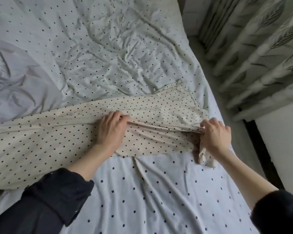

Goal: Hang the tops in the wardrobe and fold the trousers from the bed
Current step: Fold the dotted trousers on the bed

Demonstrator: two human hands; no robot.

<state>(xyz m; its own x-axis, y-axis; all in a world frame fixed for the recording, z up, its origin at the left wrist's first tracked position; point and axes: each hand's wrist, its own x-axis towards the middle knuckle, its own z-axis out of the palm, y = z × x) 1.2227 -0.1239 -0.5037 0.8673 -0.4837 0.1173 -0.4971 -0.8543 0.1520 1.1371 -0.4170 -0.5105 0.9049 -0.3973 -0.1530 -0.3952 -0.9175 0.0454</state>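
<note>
Cream polka-dot trousers (61,141) lie across the near part of the bed (159,191), laid out left-to-right w/ the waistband end at the right near the bed edge, drawstring ends dangling below. Left hand (110,130) rests on the mid-section, fingers curled and pinching a fold of the fabric at the top edge; right hand (215,135) grips the bunched waistband, fingers clenched round it. Step in hand looks like lining up the two legs/smoothing before the fold (judgement only, can't tell how many folds are done). To do it well: keep both pinches on the same seam line, pull taut so the top layer sits flat on the lower one, tuck the drawstring in, then bring the waistband end over toward the leg end. Risk: dotted bedsheet under it is rumpled, so creases may carry over. Grey duvet (15,85) at left, leaf-print curtain (260,44) at right. No brand, label or readable writing visible anywhere.
</note>
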